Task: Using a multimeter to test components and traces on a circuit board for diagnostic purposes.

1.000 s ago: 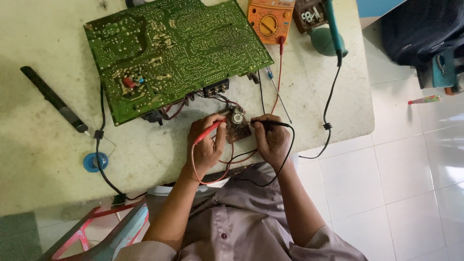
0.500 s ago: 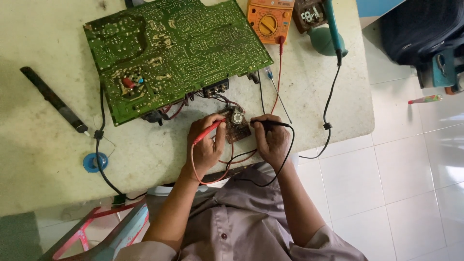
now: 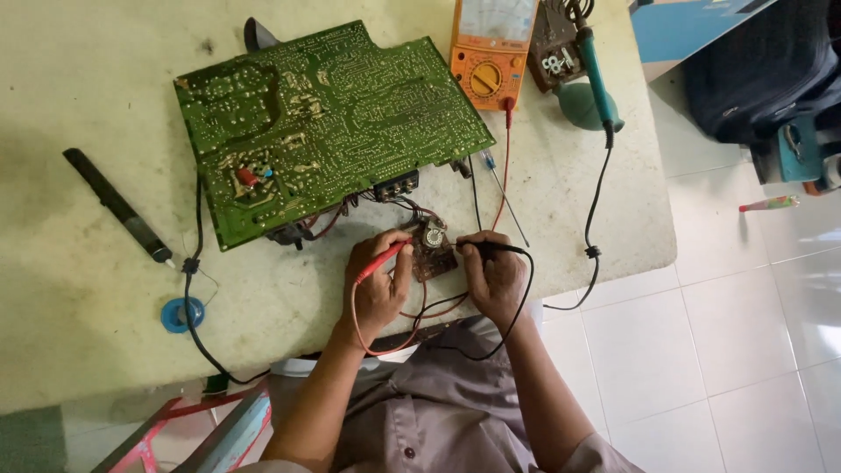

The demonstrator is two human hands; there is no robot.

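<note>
- Small brown circuit board (image 3: pixel 432 252) sits at the near edge of the table (image 3: pixel 79 79), right between my two hands, just near of the big green circuit board (image 3: pixel 324 123).
- My left hand (image 3: pixel 377 285) is closed around the red probe (image 3: pixel 383 260), tip pointing right toward the small board; fingers touch the board's left edge.
- My right hand (image 3: pixel 495 276) is wrapped on the black probe (image 3: pixel 482 248), tip aimed left at the same board. Can't tell exactly which spots the tips land on, too small.
- Red and black leads loop down over my lap and run back up to the orange multimeter (image 3: pixel 491 48) at the far edge.
- Right of the meter there's a teal-handled soldering iron (image 3: pixel 596 74) in its stand, its black cord trailing down the right side of the table.
- A thin screwdriver (image 3: pixel 504 197) lies between the green board and that cord.
- Far left: a black pen-like tool (image 3: pixel 114 206), and near of it a small blue roll of tape (image 3: pixel 182 314) with a black cable running past.
</note>
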